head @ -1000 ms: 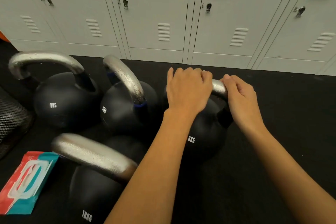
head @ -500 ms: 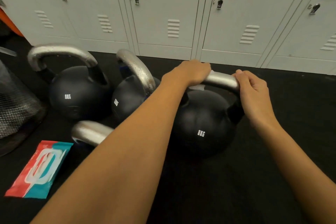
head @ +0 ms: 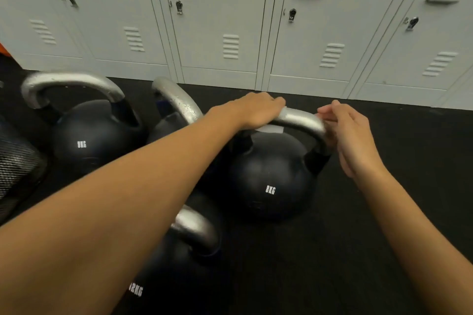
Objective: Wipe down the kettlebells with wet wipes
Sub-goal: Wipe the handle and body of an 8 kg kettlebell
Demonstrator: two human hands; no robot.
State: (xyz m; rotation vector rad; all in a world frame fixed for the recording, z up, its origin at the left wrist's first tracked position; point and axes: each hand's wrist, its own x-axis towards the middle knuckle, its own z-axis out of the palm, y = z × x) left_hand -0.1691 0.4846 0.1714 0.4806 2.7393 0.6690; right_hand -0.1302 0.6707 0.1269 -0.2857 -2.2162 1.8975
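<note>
The left hand (head: 258, 110) is gripping a wet wipe (head: 271, 129) around the 8KG kettlebell (head: 271, 176) handle on the floor (head: 358, 238); the right hand (head: 353, 135), gripping earlier, is now loosening, fingers relaxed beside it.

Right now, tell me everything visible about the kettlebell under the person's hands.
The kettlebell is a matte black ball marked 8KG in white, standing upright on the black floor before grey lockers. Its silver metal handle arches above on black posts. The left hand curls over the handle's left end, pressing a white wet wipe against it; a strip of wipe shows beneath. The right hand is beside the handle's right bend, fingers loosely curled; contact is unclear.
</note>
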